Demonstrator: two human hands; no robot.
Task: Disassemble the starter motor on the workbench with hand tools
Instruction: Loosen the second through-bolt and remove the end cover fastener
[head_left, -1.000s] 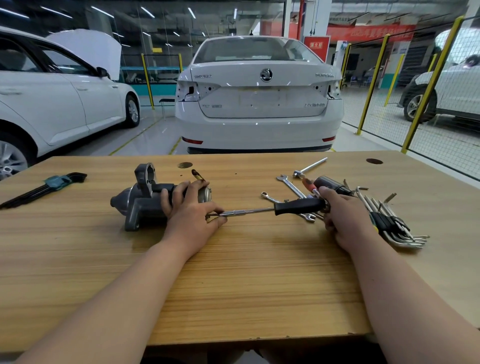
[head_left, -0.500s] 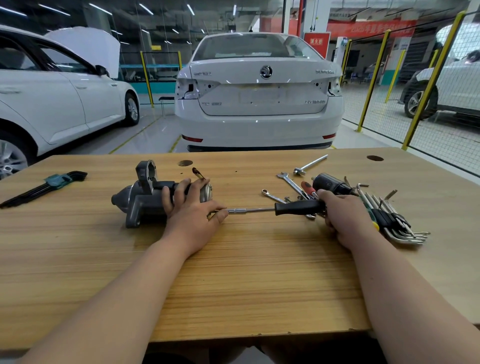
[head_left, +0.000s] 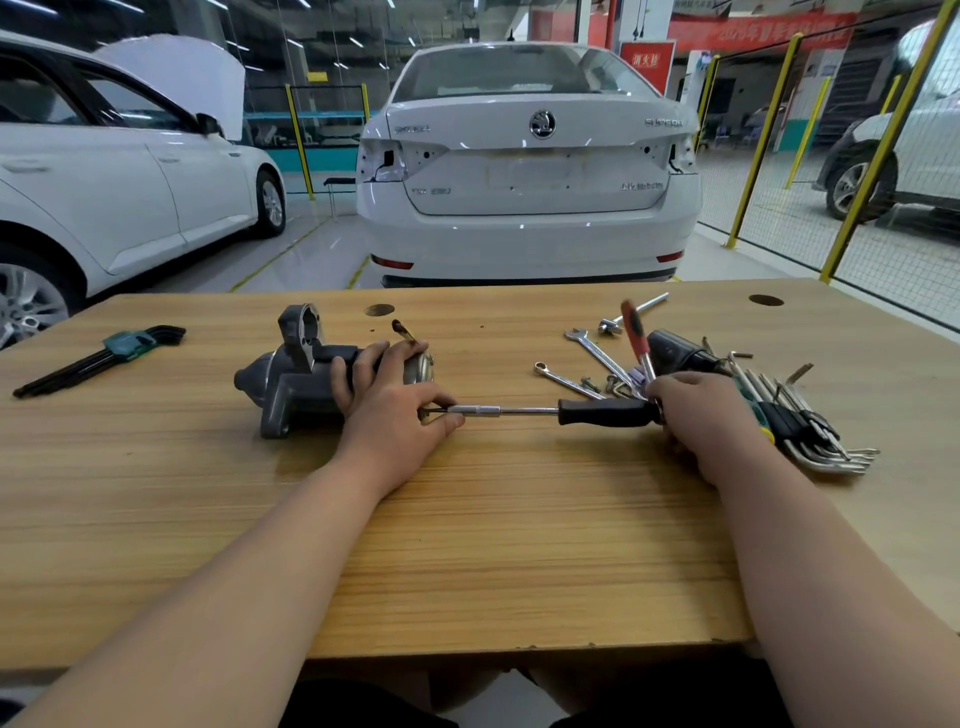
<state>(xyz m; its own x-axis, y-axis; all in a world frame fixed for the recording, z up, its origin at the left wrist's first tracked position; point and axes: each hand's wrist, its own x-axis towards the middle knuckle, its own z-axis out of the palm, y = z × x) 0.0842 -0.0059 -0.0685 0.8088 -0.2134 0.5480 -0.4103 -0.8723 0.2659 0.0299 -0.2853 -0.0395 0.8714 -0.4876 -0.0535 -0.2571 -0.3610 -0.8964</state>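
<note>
Cars: three white cars stand behind the surface; one rear-on at centre (head_left: 527, 171), one at left (head_left: 104, 182) with its bonnet raised, one partly seen at far right (head_left: 904, 145).
Surface: one wooden workbench top (head_left: 467, 545) with two round holes near its far edge.
Starter motor: one grey starter motor (head_left: 296, 384) lies on its side, left of centre on the surface.
Hands: two, bare. The left hand (head_left: 389, 410) rests over the motor's right end, fingers curled on the housing. The right hand (head_left: 691, 421) is closed around the end of a black-handled screwdriver (head_left: 602, 413).
Screwdriver: one, lying level between the hands, its tip at the left thumb beside the motor.
Hex key sets: two; a black set in a green holder (head_left: 104, 356) far left, a silver fanned set (head_left: 810, 421) just right of the right hand.
Wrenches: two slim silver spanners (head_left: 597, 353) near the right hand; smaller tools among them are too crowded to count.
Red-handled tool: one (head_left: 635, 332), tilted up behind the right hand.
</note>
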